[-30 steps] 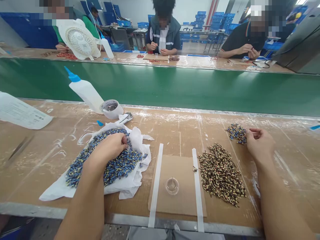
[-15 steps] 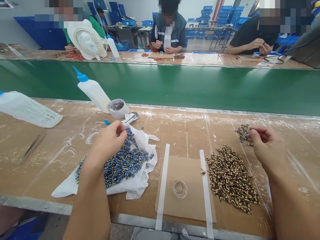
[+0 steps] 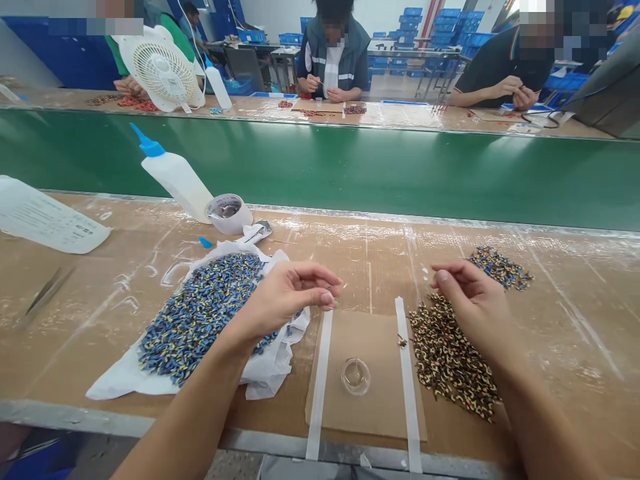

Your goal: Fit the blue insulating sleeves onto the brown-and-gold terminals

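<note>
My left hand (image 3: 295,293) hangs between the heap of small blue-and-yellow pieces (image 3: 200,307) and the cardboard pad (image 3: 370,413). Its thumb and fingertips come close together; any piece between them is too small to make out. The blue heap lies on a white plastic sheet (image 3: 120,377). My right hand (image 3: 475,300) is over the far side of a pile of small brown-and-cream curved pieces (image 3: 450,367), fingers curled toward the thumb, their contents hidden. Behind it lies a smaller mixed pile with blue bits (image 3: 505,267). On the pad stands a small clear cup (image 3: 356,377).
A blue-tipped squeeze bottle (image 3: 175,180) and a tape roll (image 3: 229,215) stand behind the blue heap. Left are another bottle (image 3: 55,217) and tweezers (image 3: 47,290). A green belt (image 3: 320,163) runs across; beyond it people work near a fan (image 3: 163,70).
My left hand has moved right, away from over the blue heap toward the pad. My right hand has come left from the small mixed pile to the brown pile. The view has shifted slightly.
</note>
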Demonstrator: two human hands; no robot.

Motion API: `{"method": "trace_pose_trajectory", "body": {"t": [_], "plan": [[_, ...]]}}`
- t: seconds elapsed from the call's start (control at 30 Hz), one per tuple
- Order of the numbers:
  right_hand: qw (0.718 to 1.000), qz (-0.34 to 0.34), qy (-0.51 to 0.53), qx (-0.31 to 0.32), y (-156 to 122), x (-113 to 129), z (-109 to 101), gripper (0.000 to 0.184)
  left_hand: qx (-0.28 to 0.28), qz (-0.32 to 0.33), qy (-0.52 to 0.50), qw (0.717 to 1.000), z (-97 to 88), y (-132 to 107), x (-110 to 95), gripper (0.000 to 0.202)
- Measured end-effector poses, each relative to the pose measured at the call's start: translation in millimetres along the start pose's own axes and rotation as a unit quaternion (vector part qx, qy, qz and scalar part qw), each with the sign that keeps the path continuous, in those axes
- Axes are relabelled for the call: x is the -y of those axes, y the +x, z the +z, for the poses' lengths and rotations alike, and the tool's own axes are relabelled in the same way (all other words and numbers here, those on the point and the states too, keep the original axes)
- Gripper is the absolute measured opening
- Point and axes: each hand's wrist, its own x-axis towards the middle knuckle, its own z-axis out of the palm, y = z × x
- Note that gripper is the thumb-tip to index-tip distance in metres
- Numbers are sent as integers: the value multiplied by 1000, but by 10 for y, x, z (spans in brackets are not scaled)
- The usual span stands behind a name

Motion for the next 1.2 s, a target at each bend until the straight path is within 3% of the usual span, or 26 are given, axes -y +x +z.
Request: {"method": "trace_pose_trajectory", "body": {"t": [0.17,0.27,0.33,0.57,0.8,1.03,1.2], "plan": [[978,-20,48,202,-223,240,241,14,58,10,12,998,155,90,157,16],[944,-45,23,327,-337,337,348,13,53,13,21,998,212,146,245,15],[930,-57,4,364,-396,365,410,13,46,10,15,999,243,177,302,14],[918,-51,7,394,-504,291,584,9,119,-18,-41,992,359,214,404,18],[927,-92,11,364,-503,302,595,11,130,-22,-16,991,408,226,403,14],[906,-210,-15,367,-469,271,533,13,139,9,15,990,410,225,415,14],[906,-160,11,391,-486,277,521,12,133,17,25,991,421,227,429,14]]}}
